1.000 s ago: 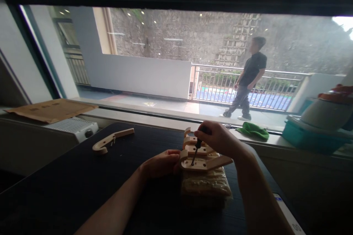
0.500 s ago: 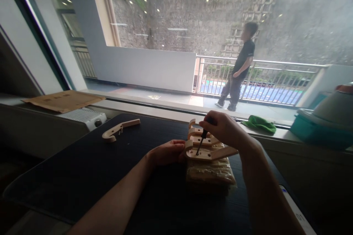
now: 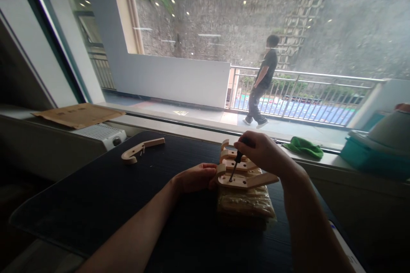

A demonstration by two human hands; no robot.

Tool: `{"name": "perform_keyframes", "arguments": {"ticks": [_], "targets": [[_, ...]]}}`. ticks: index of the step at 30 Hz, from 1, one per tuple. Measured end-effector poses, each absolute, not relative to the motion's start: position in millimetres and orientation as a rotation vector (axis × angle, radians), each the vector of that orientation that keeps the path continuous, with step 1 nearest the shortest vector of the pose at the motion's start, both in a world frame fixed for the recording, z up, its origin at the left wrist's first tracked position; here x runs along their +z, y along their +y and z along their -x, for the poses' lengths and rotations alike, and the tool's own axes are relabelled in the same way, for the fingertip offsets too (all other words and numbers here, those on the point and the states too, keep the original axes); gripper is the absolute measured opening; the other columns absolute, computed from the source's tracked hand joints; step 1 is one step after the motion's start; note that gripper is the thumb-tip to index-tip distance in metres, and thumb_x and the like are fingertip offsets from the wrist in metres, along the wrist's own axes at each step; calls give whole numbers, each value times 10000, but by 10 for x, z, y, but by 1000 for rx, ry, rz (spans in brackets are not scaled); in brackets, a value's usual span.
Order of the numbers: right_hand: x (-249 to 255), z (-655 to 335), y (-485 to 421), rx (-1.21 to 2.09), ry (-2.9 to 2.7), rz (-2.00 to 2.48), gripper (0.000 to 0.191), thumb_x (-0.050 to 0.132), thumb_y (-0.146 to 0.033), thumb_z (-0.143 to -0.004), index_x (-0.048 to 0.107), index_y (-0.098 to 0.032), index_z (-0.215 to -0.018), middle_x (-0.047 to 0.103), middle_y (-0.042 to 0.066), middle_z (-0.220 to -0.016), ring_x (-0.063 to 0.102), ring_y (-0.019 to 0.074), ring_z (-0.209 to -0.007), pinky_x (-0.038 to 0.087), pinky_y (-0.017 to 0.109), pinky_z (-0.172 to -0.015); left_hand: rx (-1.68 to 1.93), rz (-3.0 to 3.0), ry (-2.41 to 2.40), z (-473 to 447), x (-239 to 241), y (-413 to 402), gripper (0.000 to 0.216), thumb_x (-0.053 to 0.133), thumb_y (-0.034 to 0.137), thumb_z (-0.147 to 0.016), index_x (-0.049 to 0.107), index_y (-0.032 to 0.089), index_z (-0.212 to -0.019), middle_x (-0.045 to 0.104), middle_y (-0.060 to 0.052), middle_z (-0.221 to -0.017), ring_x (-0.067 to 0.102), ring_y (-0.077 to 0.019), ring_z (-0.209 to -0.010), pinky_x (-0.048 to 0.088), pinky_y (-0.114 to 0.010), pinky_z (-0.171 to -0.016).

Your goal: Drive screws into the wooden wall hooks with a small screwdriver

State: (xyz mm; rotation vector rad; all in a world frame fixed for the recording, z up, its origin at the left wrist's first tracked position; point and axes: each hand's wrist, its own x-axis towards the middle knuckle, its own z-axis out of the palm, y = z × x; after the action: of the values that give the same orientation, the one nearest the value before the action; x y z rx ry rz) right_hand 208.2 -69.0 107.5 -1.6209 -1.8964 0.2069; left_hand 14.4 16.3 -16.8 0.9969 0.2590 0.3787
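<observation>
Big black rectangular table (image 3: 92,196) under the yellowish plastic-wrapped bundle (image 3: 245,204), my reference for everything here. Teal plastic box (image 3: 358,149) up on the sill, beyond and right of the bundle. My right hand (image 3: 259,151) is above the bundle, fingers curled around the black handle of the screwdriver. My left hand (image 3: 196,178) is at the bundle's left edge, fingers narrow, against the curled end of the near hook; can't tell if they pinch it. Pale wooden near hook (image 3: 237,183) lies across the bundle's top, more like it in a row behind. Loose pale wooden hook (image 3: 142,148) on the table, left of and beyond the bundle. Black-handled, metal-shafted screwdriver (image 3: 237,160) tilted over the bundle, tip at the near hook's left hole.
</observation>
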Motion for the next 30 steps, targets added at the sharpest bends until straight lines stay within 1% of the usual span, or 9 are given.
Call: {"name": "perform_keyframes", "arguments": {"ticks": [2, 6, 7, 10, 14, 18, 23, 26, 30], "targets": [[1071, -2077, -694, 184, -1895, 1617, 302, 501, -458, -819, 629, -189, -773, 570, -7, -582, 448, 104, -508, 324, 258, -478, 383, -998, 263, -143, -171, 164, 352, 778, 299, -657, 622, 82, -885, 573, -4, -645, 496, -81, -536, 361, -213, -540], [1056, -2071, -713, 273, -1961, 1490, 273, 500, -411, -835, 630, -231, -992, 573, -14, -632, 478, 106, -544, 333, 245, -494, 384, -1003, 271, -146, -154, 155, 349, 771, 301, -667, 622, 82, -895, 573, -5, -636, 498, -83, -539, 362, -211, -539], [1048, -2070, -712, 306, -1979, 1460, 272, 496, -407, -839, 622, -242, -1014, 577, -14, -644, 487, 108, -554, 336, 243, -497, 383, -1004, 271, -147, -148, 151, 346, 770, 299, -668, 622, 81, -893, 573, -6, -637, 500, -84, -543, 362, -213, -543], [1016, -2061, -680, 333, -1986, 1431, 228, 504, -401, -835, 624, -221, -906, 577, -11, -643, 493, 109, -558, 340, 240, -495, 383, -1003, 260, -150, -131, 138, 344, 774, 298, -660, 621, 78, -877, 570, -6, -630, 496, -82, -540, 355, -212, -542], [989, -2040, -626, 240, -1935, 1489, 200, 523, -378, -817, 601, -197, -780, 535, -21, -584, 447, 98, -513, 333, 237, -473, 384, -1014, 249, -152, -121, 130, 346, 775, 311, -657, 620, 78, -859, 562, -1, -616, 490, -82, -536, 348, -215, -541], [1030, -2034, -656, 244, -1942, 1516, 216, 513, -399, -820, 620, -212, -808, 569, -13, -614, 479, 113, -541, 350, 244, -488, 384, -1015, 249, -152, -130, 134, 336, 775, 316, -656, 618, 89, -848, 559, 3, -613, 494, -86, -538, 350, -220, -538], [1093, -2053, -713, 296, -1942, 1499, 244, 509, -397, -823, 673, -256, -938, 654, 3, -746, 561, 145, -662, 406, 272, -596, 384, -1014, 238, -150, -154, 149, 342, 768, 321, -667, 618, 84, -863, 568, 0, -596, 501, -90, -532, 353, -222, -535], [1082, -2045, -688, 293, -1954, 1476, 225, 511, -381, -818, 674, -234, -871, 649, 2, -730, 547, 138, -641, 399, 268, -585, 381, -1003, 232, -143, -172, 161, 346, 768, 314, -670, 614, 84, -878, 566, 0, -602, 503, -89, -538, 357, -221, -542], [1052, -2024, -653, 216, -1918, 1540, 265, 494, -420, -821, 643, -209, -761, 574, -17, -592, 467, 116, -539, 357, 259, -514, 372, -1009, 208, -132, -192, 174, 311, 742, 306, -703, 609, 82, -873, 564, -5, -610, 514, -97, -561, 368, -230, -568]]}}
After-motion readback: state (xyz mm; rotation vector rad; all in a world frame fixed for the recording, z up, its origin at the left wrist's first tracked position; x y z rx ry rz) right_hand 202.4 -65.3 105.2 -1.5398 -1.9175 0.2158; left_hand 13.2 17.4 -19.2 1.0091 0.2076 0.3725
